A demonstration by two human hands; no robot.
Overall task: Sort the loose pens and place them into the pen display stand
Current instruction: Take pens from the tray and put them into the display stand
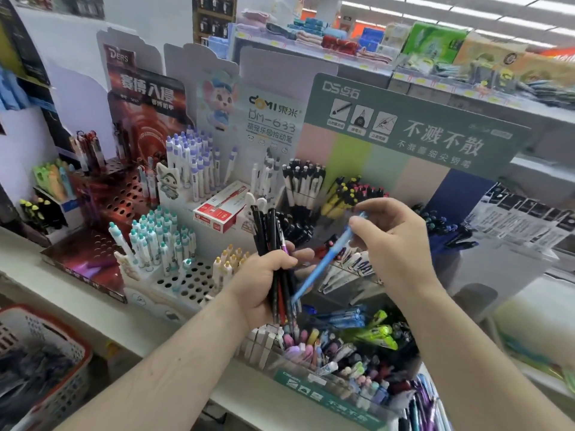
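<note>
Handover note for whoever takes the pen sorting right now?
Left hand: grips a bundle of dark pens, upright.
Right hand: pinches one blue pen, slanted, its lower end by the bundle.
Stands: white holed stand part filled; green stand behind the hands.
Done: cannot tell.
Left: place the blue pen, then sort the bundle.

Bright overhead strip lighting, soft blur, edges warped

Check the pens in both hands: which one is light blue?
The light blue pen, pinched alone by the right hand. The left hand grips a bundle of pens that are mostly black, plus red and purple.
</note>
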